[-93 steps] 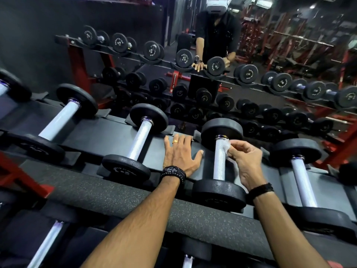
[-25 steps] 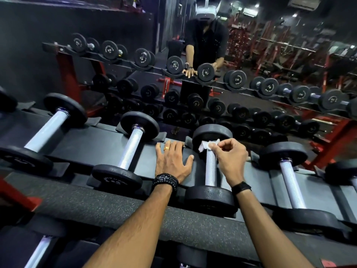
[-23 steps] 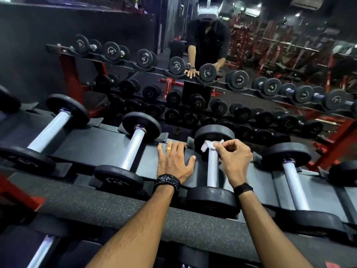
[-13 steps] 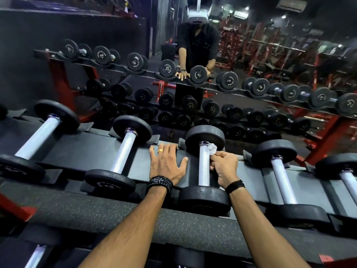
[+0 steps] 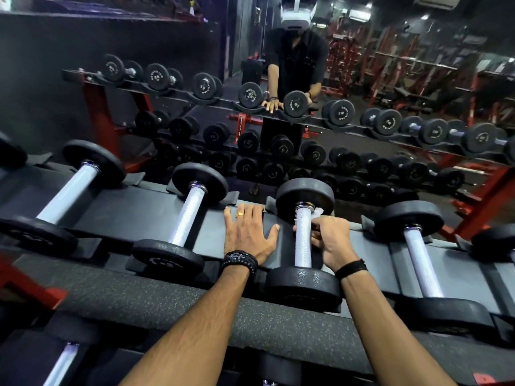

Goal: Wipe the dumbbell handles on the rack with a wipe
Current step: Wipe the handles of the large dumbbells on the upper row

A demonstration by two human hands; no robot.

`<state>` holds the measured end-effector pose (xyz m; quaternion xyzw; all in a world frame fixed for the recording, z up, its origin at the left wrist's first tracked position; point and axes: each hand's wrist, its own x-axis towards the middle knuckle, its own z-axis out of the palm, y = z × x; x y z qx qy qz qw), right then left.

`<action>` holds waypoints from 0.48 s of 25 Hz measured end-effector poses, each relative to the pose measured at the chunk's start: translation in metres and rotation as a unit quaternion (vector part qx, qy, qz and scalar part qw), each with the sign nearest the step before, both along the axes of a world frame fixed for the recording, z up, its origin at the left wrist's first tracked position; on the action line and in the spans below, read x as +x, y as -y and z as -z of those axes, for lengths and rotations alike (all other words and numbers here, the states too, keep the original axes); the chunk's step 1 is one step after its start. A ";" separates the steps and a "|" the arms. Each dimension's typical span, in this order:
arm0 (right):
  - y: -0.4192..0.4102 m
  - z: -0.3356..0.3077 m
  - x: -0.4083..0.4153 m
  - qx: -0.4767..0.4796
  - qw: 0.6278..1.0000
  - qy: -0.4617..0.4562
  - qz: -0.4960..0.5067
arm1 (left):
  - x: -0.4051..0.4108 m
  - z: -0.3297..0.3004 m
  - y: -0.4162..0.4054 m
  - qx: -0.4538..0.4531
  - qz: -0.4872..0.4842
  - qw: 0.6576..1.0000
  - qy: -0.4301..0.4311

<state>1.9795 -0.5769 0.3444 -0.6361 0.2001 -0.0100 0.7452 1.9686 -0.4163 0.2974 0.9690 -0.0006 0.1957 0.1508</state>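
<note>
wipe (image 5: 317, 211) (right hand (image 5: 331, 239)) around handle (image 5: 303, 240)

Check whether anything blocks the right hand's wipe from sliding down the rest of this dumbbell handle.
Nothing visible does. The right hand grips the wipe around the handle near its far end; the handle below is bare. The left hand rests flat on the rack, beside it.

2 hands (image 5: 249, 237), 1 wipe (image 5: 317, 212), 4 full dumbbells (image 5: 303, 240) on the near rack (image 5: 139, 215)
</note>
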 end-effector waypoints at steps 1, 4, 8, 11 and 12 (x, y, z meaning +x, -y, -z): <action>-0.001 -0.003 -0.002 -0.012 1.000 0.004 0.007 | 0.000 0.000 0.000 -0.002 0.000 1.000 0.001; 0.003 -0.014 0.001 -0.043 0.999 0.002 -0.021 | 0.001 0.001 0.001 0.000 0.001 1.000 0.004; -0.001 -0.029 0.005 0.053 0.975 -0.094 -0.197 | 0.002 0.004 0.001 0.009 -0.005 1.000 0.002; -0.013 -0.019 0.014 0.113 0.968 -0.112 -0.192 | 0.001 0.002 0.001 -0.004 -0.005 1.000 0.012; -0.016 -0.016 0.016 0.104 0.971 -0.115 -0.183 | 0.001 0.002 0.001 -0.005 -0.005 1.000 0.014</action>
